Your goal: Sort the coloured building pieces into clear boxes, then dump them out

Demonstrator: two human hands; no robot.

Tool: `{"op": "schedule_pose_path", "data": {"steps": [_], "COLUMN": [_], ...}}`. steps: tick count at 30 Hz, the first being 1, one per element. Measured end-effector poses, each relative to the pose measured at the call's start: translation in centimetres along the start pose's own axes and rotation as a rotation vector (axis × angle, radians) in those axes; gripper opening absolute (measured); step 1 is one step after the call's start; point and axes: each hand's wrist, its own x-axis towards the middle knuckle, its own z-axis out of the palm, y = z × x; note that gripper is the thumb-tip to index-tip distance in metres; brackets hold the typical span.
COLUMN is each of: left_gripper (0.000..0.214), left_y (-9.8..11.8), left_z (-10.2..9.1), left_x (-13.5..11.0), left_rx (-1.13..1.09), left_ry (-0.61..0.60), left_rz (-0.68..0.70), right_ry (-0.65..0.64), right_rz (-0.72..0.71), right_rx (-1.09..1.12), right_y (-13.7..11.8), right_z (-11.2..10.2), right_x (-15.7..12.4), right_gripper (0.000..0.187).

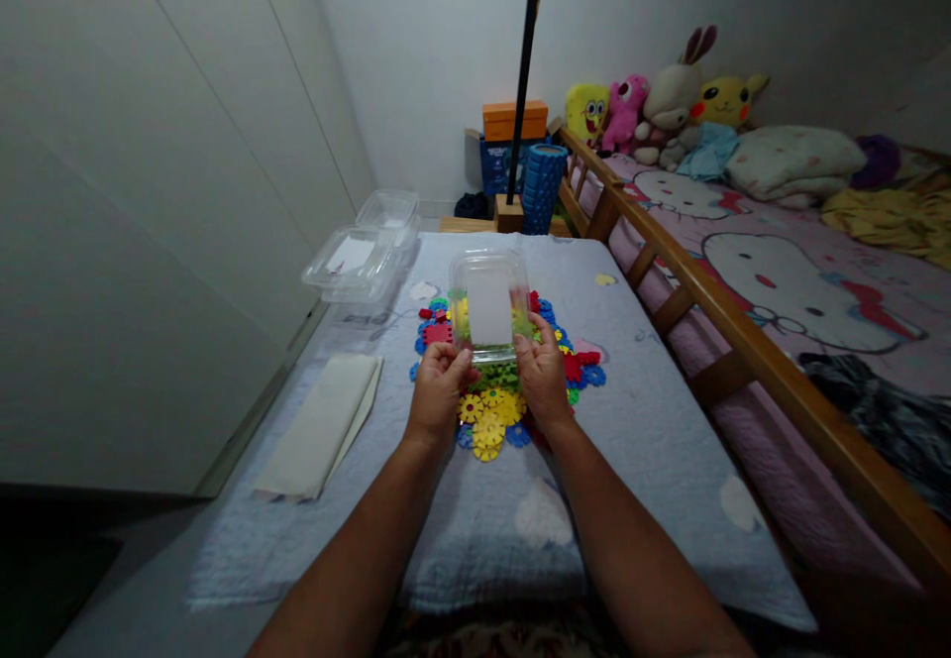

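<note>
My left hand [438, 388] and my right hand [542, 373] grip the near corners of a clear plastic container [488, 303] with a white label on its lid. Both hands are closed on it, thumbs on top. It is held just above a pile of coloured gear-shaped plastic pieces [499, 402], red, blue, green and yellow, spread on a light blue quilt [654, 420]. Green pieces show through the container's wall.
Two more clear containers [368, 252] are stacked at the quilt's far left. A folded white cloth [321, 425] lies at the left. A wooden bed rail [743, 341] runs along the right, with plush toys [661, 103] beyond. A black pole [524, 73] stands at the far end.
</note>
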Motion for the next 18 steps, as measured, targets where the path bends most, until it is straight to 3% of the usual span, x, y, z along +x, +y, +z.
{"op": "schedule_pose_path", "data": {"steps": [18], "left_gripper": [0.05], "left_y": [-0.3], "left_z": [-0.2], "left_x": [0.3], "left_rx": [-0.006], "left_ry": [0.004], "left_rz": [-0.051], "right_ry": [-0.032], "right_rz": [-0.086], "right_rx": [-0.164], "right_y": [1.2], "right_z": [-0.3], "right_x": [0.2], "right_gripper": [0.046]}}
